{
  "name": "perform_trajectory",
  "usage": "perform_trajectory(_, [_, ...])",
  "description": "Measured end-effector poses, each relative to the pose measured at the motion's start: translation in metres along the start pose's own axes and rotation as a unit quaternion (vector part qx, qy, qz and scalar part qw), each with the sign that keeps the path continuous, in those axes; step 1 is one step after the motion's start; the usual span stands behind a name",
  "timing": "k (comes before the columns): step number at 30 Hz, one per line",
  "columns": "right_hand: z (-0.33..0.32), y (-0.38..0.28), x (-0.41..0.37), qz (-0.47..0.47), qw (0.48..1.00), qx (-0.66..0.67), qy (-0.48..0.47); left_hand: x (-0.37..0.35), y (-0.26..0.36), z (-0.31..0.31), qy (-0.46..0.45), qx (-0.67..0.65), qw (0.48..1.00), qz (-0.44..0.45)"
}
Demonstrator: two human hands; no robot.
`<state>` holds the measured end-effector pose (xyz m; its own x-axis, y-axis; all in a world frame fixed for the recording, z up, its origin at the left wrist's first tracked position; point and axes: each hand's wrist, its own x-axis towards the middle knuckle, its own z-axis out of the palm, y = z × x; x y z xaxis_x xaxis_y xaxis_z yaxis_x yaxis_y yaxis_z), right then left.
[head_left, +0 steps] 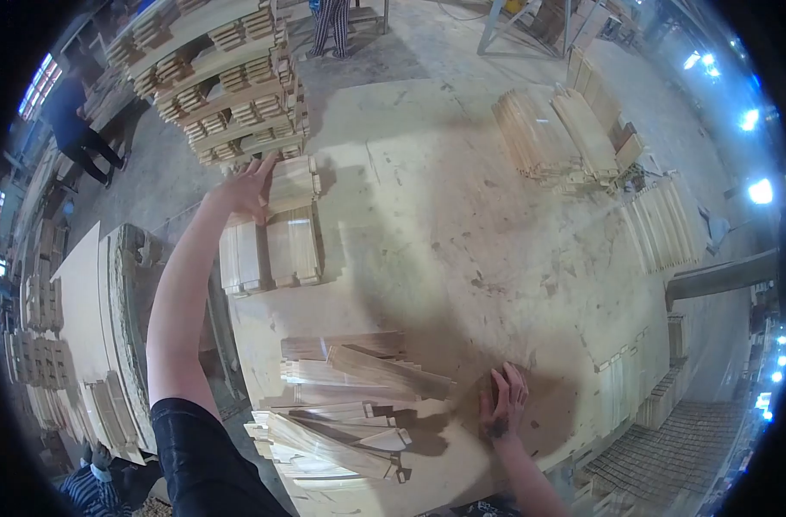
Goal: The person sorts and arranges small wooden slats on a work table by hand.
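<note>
My left hand [248,191] is stretched far out, fingers spread over the left end of a stack of light wooden slats [294,183] and touching it. Two more stacks, a paler stack [243,257] and a yellowish stack [293,248], stand just on the near side of it. Low over the worktable [410,224], my right hand [503,401] is empty, its fingers apart and slightly bent. To its left, loose wooden slats [384,370] lie crosswise in an untidy heap, with more slats [332,448] fanned out nearer to me.
Tall layered piles of slats [229,86] rise past the table's far left corner. More rows of slats [539,133] lie at the far right, with another row [660,226] along the right edge. A person [78,125] stands at left; striped trousers [331,26] show at the back.
</note>
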<state>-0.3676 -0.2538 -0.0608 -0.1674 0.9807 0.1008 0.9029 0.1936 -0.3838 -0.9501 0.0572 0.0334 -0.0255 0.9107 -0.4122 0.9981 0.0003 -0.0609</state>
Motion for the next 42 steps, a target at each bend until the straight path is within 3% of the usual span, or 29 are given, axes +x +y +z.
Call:
perform_trajectory(2, [0.002,0.004,-0.002,0.0,1.0,-0.005,-0.003,-0.006,0.006,-0.002,-0.01,0.018,1.0,-0.022])
perform_trajectory(8, [0.004,0.006,-0.002,-0.003,1.0,-0.012,-0.001,-0.009,0.002,0.002,0.056,-0.049,0.997,0.021])
perform_trajectory(16, [-0.002,0.007,-0.003,-0.006,1.0,0.014,0.006,-0.013,0.017,0.003,0.035,-0.038,0.998,-0.044])
perform_trajectory(18, [0.0,0.009,-0.005,-0.002,1.0,0.023,0.01,-0.022,0.025,0.015,0.104,-0.034,0.993,-0.04])
perform_trajectory(23, [0.006,0.01,-0.007,0.005,0.999,0.037,0.025,-0.088,0.088,0.03,0.254,0.079,0.964,0.025])
perform_trajectory(29, [-0.001,0.01,-0.008,-0.001,0.996,0.072,0.048,-0.205,0.21,0.018,0.276,-0.04,0.951,0.132])
perform_trajectory(33, [-0.012,0.034,-0.008,-0.025,0.98,0.182,0.076,-0.28,0.283,-0.003,0.292,-0.066,0.944,0.139])
perform_trajectory(36, [-0.038,0.092,0.006,0.015,0.933,0.348,0.092,-0.319,0.322,-0.007,0.299,-0.116,0.94,0.113])
perform_trajectory(37, [-0.062,0.117,0.016,0.025,0.935,0.322,0.144,-0.329,0.335,-0.003,0.302,-0.135,0.938,0.1])
perform_trajectory(42, [-0.13,0.331,0.09,0.165,0.832,0.452,0.276,-0.349,0.446,0.02,0.319,-0.282,0.905,0.005])
